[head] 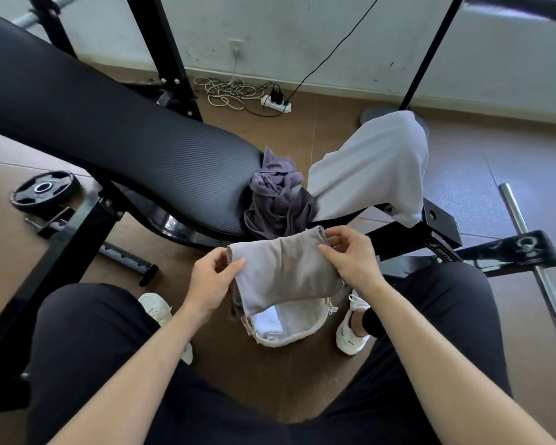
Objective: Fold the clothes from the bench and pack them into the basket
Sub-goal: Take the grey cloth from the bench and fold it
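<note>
White basket (302,338) holds white cloth (268,322); left hand (210,281), right hand (351,262) pinch grey garment (286,268) above

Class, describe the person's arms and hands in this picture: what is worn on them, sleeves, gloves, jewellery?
Both forearms are bare to the frame's edge, no sleeves in view. The left hand and right hand wear no gloves; no rings, watch or markings show.

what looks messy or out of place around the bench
A purple garment lies crumpled in a heap at the end of the bench, and a pale garment hangs draped beside it, both unfolded, unlike the held grey cloth. Farther back, white cable sits in a loose tangle next to the power strip.
</note>
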Motion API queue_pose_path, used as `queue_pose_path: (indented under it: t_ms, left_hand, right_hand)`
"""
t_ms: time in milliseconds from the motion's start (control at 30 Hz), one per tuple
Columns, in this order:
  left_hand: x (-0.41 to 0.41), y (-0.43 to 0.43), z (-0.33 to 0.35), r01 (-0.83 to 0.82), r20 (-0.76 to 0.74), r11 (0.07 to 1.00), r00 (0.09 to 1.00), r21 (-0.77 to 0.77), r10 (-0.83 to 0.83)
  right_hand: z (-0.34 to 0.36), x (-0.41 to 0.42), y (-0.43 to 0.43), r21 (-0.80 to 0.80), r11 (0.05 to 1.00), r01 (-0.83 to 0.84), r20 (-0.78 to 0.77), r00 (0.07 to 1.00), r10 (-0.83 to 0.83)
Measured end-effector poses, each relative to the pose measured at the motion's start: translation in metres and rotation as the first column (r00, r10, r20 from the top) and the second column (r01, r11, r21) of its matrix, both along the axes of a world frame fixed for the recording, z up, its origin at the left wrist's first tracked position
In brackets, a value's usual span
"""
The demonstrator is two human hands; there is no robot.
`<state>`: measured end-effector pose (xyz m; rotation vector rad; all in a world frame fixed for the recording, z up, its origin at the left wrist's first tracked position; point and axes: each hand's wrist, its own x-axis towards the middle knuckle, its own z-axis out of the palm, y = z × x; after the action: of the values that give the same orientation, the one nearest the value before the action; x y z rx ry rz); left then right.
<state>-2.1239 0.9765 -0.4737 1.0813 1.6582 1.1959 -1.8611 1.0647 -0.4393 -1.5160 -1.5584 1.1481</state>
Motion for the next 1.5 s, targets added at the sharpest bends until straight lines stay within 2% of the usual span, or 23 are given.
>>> queue_pose_path:
  t_ms: [267, 733, 833, 933, 1000, 1067, 1300, 1400, 1500]
  left_hand:
    - [0.015, 0.002, -0.003, 0.135, -0.02, 0.991, 0.991, -0.002, -0.135]
    - [0.016, 0.004, -0.001, 0.22, 0.028, 0.975, 0.975, -0.013, -0.22]
    - [0.015, 0.004, -0.002, 0.194, -0.028, 0.981, 0.981, -0.004, -0.194]
    - [0.012, 0.004, -0.003, 0.09, -0.096, 0.996, 0.991, 0.002, -0.09]
    - [0.012, 0.003, 0.0, 0.129, -0.126, 0.992, 0.984, -0.009, -0.129]
    - [0.015, 0.002, 0.0, 0.204, -0.101, 0.979, 0.973, -0.028, -0.206]
    - [0.018, 0.001, 0.002, 0.202, -0.049, 0.979, 0.978, 0.013, -0.201]
    - [0.019, -0.002, 0.008, 0.268, 0.001, 0.963, 0.963, 0.026, -0.268]
    - [0.02, -0.002, 0.01, 0.343, -0.028, 0.939, 0.939, 0.013, -0.343]
  right_hand:
    - [-0.014, -0.048, -0.028, -0.001, 0.984, -0.178, 0.006, 0.984, 0.178]
    - [-0.014, -0.063, -0.037, 0.029, 0.964, -0.266, 0.076, 0.962, 0.263]
    - [-0.014, -0.062, -0.035, 0.022, 0.966, -0.256, 0.079, 0.964, 0.254]
    - [-0.012, -0.061, -0.034, 0.064, 0.986, -0.152, 0.071, 0.986, 0.148]
    - [-0.012, -0.061, -0.035, 0.073, 0.991, -0.115, 0.055, 0.992, 0.112]
    - [-0.013, -0.063, -0.038, 0.03, 0.981, -0.191, 0.031, 0.981, 0.191]
    - [-0.015, -0.067, -0.04, 0.026, 0.972, -0.233, 0.0, 0.973, 0.233]
    - [-0.016, -0.067, -0.041, -0.022, 0.983, -0.183, 0.002, 0.983, 0.183]
    - [-0.014, -0.068, -0.041, -0.095, 0.992, -0.08, -0.018, 0.997, 0.079]
